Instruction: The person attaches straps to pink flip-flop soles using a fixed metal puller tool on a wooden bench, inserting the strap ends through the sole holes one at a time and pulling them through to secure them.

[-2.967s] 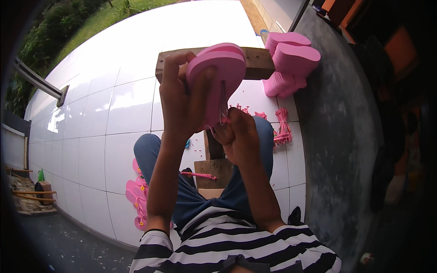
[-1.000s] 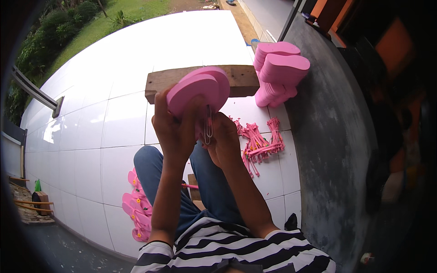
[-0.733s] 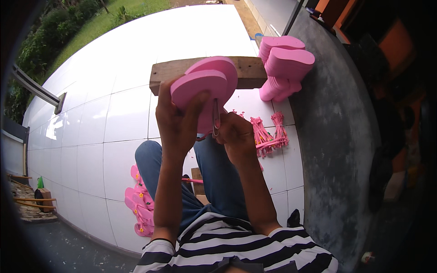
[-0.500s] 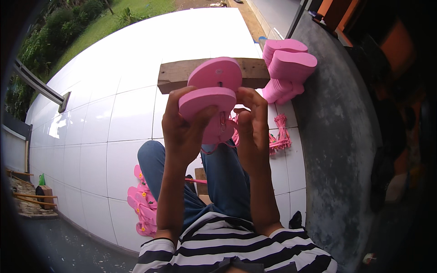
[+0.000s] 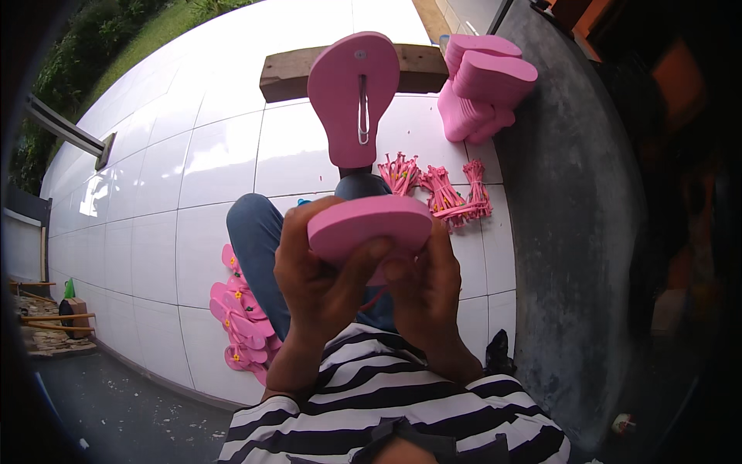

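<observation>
Seated person seen from above, both hands raised in front of the chest. Left hand [image 5: 321,267] and right hand [image 5: 425,282] are both closed around a pink foam sandal sole [image 5: 371,224], held edge-on above the lap, fingers wrapped up over its near rim. Beyond it a second pink sole [image 5: 354,97] lies flat with a metal tool [image 5: 362,108] standing along its middle, its far end against a wooden block [image 5: 286,71]. To the right, bundles of pink straps [image 5: 440,185] lie on the white tiled floor [image 5: 170,178]; a stack of pink soles [image 5: 483,85] stands further back. Finished pink sandals [image 5: 239,325] lie beside the left knee
</observation>
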{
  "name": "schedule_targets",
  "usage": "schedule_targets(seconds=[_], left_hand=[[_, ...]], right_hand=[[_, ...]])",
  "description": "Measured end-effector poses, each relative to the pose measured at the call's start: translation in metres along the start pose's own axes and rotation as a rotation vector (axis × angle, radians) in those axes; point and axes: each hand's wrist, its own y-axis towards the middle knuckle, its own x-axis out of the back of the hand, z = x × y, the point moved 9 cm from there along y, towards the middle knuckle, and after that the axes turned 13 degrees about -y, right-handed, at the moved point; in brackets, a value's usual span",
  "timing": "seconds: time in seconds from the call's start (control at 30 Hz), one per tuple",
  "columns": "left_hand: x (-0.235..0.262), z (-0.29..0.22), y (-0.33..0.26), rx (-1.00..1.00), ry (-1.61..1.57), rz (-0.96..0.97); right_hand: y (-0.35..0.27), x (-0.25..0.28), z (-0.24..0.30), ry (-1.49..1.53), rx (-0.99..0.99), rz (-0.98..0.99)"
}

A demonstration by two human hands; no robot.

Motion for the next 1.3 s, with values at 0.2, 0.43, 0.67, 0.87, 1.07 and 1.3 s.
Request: schedule_targets(seconds=[0.2, 0.43, 0.67, 0.87, 1.07, 1.3], left_hand=[[0.025, 0.014, 0.001, 0.299, -0.125, -0.083], [0.071, 0.047, -0.001, 0.483, 0.057, -0.008], [0.114, 0.122, -0.016, 0.625, -0.322, -0.3], [0.126, 0.17, -0.035, 0.699, -0.392, -0.312], [0.126, 0.233, -0.064, 0.952, -0.557, -0.186], [0.134, 0.342, -0.196, 0.885, 1.377, 0.879]], right_hand=[[0.005, -0.005, -0.008, -0.328, 0.006, 0.196], [0.002, -0.033, -0.034, -0.061, -0.062, 0.467], [-0.047, -0.053, -0.151, 0.157, -0.601, 0.827], [-0.043, -0.018, -0.194, 0.22, -0.784, 0.587], [0.004, 0.078, -0.194, -0.123, -0.663, 0.375], [0.095, 0.211, -0.22, -0.289, -0.565, 0.225]])
